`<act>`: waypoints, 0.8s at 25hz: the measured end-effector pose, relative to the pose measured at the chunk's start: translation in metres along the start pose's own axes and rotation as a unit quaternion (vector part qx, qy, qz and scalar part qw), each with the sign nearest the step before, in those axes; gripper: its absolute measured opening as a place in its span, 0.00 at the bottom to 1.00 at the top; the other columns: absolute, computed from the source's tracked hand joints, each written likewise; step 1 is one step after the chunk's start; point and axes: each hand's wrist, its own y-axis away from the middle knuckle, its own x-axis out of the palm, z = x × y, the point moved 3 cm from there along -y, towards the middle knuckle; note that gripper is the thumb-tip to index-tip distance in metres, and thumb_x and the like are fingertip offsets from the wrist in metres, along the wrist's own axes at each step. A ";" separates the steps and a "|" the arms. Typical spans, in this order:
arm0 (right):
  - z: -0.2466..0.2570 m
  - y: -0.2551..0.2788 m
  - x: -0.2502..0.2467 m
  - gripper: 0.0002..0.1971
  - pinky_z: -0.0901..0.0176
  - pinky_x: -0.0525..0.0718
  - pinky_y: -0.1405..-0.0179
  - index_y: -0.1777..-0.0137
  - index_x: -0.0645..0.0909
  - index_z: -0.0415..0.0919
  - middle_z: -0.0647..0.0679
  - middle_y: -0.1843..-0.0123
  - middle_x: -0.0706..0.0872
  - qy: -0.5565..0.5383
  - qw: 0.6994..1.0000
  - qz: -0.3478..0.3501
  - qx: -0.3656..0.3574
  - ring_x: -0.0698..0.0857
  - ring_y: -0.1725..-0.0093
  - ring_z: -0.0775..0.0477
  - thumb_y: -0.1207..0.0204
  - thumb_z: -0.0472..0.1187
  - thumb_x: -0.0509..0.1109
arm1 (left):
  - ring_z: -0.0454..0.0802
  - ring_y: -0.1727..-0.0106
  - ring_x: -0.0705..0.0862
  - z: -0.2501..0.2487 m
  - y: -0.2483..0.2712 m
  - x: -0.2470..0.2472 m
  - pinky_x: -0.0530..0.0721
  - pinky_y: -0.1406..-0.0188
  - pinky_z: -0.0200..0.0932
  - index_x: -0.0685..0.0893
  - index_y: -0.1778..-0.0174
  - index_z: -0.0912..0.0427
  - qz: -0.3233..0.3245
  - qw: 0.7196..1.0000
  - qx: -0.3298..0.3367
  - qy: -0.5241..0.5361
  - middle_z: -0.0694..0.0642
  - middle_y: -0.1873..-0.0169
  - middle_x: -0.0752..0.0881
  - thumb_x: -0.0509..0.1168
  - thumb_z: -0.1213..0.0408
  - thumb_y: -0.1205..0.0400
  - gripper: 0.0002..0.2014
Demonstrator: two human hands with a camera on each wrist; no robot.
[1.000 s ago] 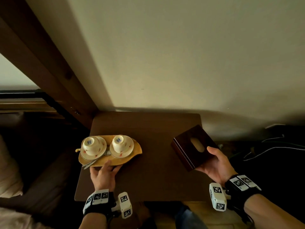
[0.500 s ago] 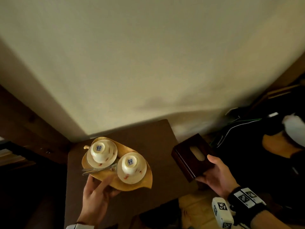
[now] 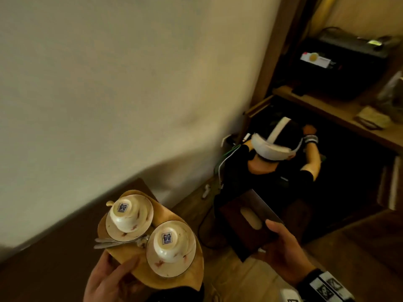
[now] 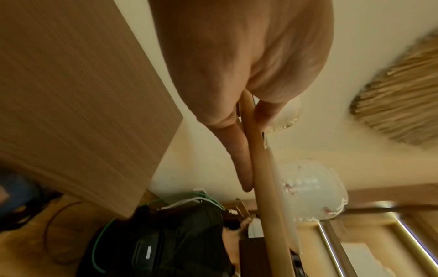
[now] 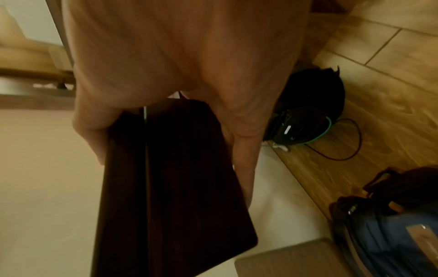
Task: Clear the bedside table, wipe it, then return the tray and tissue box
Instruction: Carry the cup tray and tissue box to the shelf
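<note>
My left hand point(image 3: 113, 277) grips the near edge of the leaf-shaped wooden tray point(image 3: 192, 267), thumb on top, and holds it in the air. In the left wrist view the tray point(image 4: 267, 187) shows edge-on, pinched between thumb and fingers point(image 4: 239, 155). On it stand two upturned cream cups on saucers point(image 3: 128, 216) point(image 3: 170, 243) with spoons point(image 3: 109, 241) between them. My right hand point(image 3: 283, 253) holds the dark wooden tissue box point(image 3: 246, 216) by its near side, off the table over the floor. The box point(image 5: 166, 178) fills the right wrist view. The dark bedside table point(image 3: 54, 247) lies at lower left.
A plain wall point(image 3: 109, 83) rises behind the table. A person wearing a headset point(image 3: 272, 147) crouches at the right under a wooden shelf point(image 3: 327, 107) with a black device. Cables and a black bag point(image 5: 310, 105) lie on the wooden floor point(image 3: 338, 247).
Both hands have lifted their loads off the table and swung right. The view has turned right, bringing the crouching person and the shelf into sight.
</note>
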 end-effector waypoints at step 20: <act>0.044 0.146 -0.258 0.38 0.28 0.88 0.36 0.21 0.82 0.42 0.29 0.23 0.86 -0.289 0.898 -0.265 -0.197 0.88 0.38 0.26 0.33 0.55 0.78 | 0.81 0.48 0.92 0.124 -0.052 0.341 0.93 0.66 0.70 0.83 0.29 0.57 0.300 0.928 -0.133 -0.175 0.74 0.40 0.91 0.70 0.81 0.20 0.25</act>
